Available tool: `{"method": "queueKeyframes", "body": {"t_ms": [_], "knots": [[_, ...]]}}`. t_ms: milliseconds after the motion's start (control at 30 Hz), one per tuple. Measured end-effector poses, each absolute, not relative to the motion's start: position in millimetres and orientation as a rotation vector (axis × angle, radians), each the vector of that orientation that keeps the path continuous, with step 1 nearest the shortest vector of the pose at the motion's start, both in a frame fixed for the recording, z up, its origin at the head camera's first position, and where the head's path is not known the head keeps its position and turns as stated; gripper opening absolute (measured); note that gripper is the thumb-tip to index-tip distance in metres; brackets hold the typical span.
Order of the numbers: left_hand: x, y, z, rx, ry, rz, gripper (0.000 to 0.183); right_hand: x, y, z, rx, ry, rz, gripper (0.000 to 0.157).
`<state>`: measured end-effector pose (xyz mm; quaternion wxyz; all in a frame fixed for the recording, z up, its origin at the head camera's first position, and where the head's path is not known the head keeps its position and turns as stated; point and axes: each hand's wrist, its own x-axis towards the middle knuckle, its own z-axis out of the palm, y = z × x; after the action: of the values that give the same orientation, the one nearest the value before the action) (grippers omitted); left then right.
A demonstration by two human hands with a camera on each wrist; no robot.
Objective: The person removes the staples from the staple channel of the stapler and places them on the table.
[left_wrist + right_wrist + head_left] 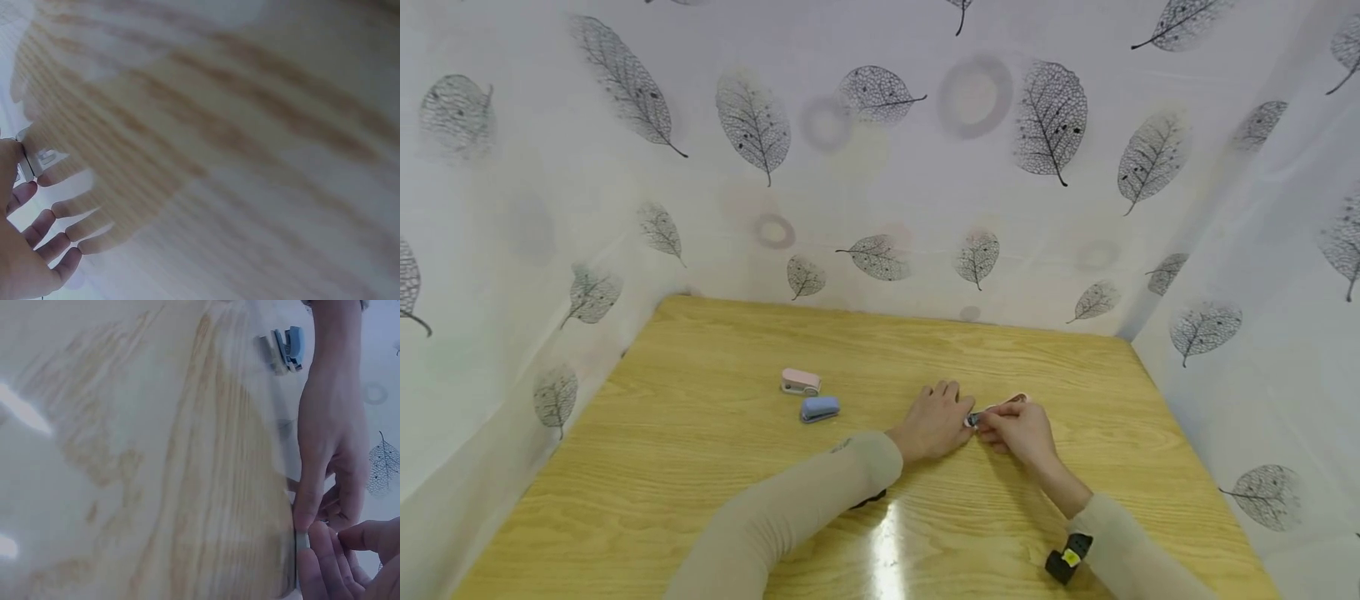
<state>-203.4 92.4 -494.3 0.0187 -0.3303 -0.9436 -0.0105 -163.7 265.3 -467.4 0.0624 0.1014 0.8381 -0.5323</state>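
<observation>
The left hand point(934, 422) and right hand point(1019, 432) met close together, to the right of the blue stapler point(819, 409), both clamped on one slim item point(973, 419). The left hand's thumb and forefinger gripped one end of it; the right hand's fingertips pinched it just beside them, hiding much of its length. Past the right hand's fingers, on the side away from the blue stapler, showed a brown, pale-edged piece point(1018, 398); whether it belonged to the same item could not be told. The pink stapler point(801, 382) lay just beyond the blue stapler and a little to its left. All sat on the wood-grained tabletop point(715, 492). Farther beyond the blue stapler, a pale leaf-printed cloth point(895, 183) rose behind the tabletop.
</observation>
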Motion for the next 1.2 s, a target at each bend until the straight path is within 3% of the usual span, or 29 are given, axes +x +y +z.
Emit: {"method": "queueKeyframes", "body": {"t_ms": [367,967,1200], "knots": [[-203,95,-494,-1.035,-2.926,-0.044,0.038,-144,293,-453,0.371,2.353,-1.673,0.043],[-204,93,-495,-1.021,-2.932,-0.037,0.039,-116,305,-464,0.338,2.153,-1.664,0.03],[-205,93,-498,-1.007,-2.936,-0.035,0.039,-117,305,-469,0.34,2.179,-1.605,0.033]]}}
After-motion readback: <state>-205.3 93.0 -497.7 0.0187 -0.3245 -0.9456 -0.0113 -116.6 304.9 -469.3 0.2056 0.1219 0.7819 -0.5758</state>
